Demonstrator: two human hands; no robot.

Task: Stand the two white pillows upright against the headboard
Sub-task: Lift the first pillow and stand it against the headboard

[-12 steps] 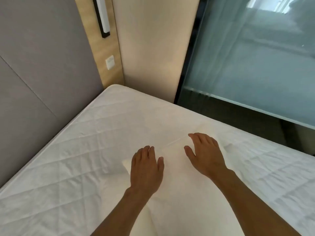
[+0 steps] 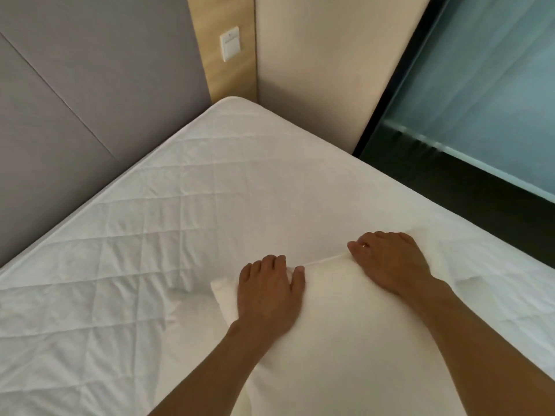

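Note:
One white pillow (image 2: 354,334) lies flat on the quilted white mattress (image 2: 186,211), low in the view. My left hand (image 2: 268,291) rests on its far left corner, fingers curled over the edge. My right hand (image 2: 387,261) covers the far right corner, fingers bent down over the same edge and thumb on the seam. Both hands grip the pillow's far edge. The grey padded headboard (image 2: 75,100) rises along the left side of the bed, well apart from the pillow. No second pillow is in view.
A wooden strip with a white wall switch (image 2: 230,46) stands at the bed's far corner beside a beige wall panel (image 2: 315,64). A frosted glass partition (image 2: 486,94) with a dark base runs along the right side of the mattress.
Both hands slid forward from the pillow's top to its far edge and curled their fingers over it. The camera tilted down and closer.

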